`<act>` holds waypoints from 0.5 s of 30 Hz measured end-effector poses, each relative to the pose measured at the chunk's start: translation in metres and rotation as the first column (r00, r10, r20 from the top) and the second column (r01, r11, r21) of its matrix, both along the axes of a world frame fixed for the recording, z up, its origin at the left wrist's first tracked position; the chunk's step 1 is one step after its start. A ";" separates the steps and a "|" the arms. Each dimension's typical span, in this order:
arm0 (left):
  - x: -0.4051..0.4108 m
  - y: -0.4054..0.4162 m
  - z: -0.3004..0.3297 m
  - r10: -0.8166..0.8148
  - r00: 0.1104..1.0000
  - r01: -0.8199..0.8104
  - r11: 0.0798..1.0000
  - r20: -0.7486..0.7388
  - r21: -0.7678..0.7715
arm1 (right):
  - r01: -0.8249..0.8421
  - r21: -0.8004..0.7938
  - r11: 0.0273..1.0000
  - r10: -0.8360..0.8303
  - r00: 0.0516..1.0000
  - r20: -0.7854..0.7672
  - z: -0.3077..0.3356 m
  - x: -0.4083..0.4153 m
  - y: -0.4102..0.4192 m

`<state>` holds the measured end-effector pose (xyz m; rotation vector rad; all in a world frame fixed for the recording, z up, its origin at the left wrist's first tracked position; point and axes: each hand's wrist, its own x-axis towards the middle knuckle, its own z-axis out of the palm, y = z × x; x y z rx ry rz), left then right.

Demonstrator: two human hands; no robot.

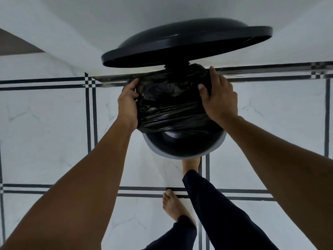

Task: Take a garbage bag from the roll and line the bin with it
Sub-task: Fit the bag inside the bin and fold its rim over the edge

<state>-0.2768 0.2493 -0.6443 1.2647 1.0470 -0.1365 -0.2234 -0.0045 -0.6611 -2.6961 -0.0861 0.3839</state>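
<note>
- White marble-look floor [45,123], crossed by paired black lines, carries a round bin [183,150].
- One bare foot [173,204] stands near the bin; the other foot [191,164] is planted at its base.

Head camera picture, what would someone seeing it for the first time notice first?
Dead centre, both hands grip a crumpled black garbage bag at the mouth of a bin: the left hand on its left side, the right hand on its right. Above them the bin's big black lid stands raised, and a bare foot reaches under the bin's near edge.

Both hands [128,103] [219,100] stretch black bag [171,105] over bin [182,150] rim
</note>
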 end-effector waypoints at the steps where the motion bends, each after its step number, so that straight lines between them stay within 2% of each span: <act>1: 0.002 0.001 0.001 -0.001 1.000 0.001 1.000 -0.007 -0.017 | 0.010 0.004 1.000 -0.010 0.999 -0.034 0.000 0.005 -0.001; 4: 0.004 0.002 0.001 -0.098 0.983 0.098 0.995 -0.158 -0.010 | 0.061 0.028 0.998 -0.058 0.993 -0.104 0.000 0.015 -0.002; 6: -0.007 0.001 -0.002 -0.104 0.952 0.111 0.994 -0.287 0.008 | 0.085 0.019 0.996 -0.082 0.989 -0.122 -0.001 0.013 -0.005; 8: -0.024 -0.003 -0.005 -0.013 0.950 0.032 0.998 -0.312 0.054 | 0.094 -0.008 0.995 -0.095 0.990 -0.109 0.002 0.004 -0.010; 11: -0.057 -0.009 -0.007 0.135 0.961 -0.109 0.987 -0.241 0.116 | 0.085 -0.045 0.995 -0.088 0.993 -0.073 0.003 -0.024 -0.025; 15: -0.088 -0.017 -0.009 0.324 0.909 -0.357 0.930 -0.261 -0.088 | 0.133 -0.019 0.991 -0.134 0.985 -0.110 0.009 -0.065 -0.042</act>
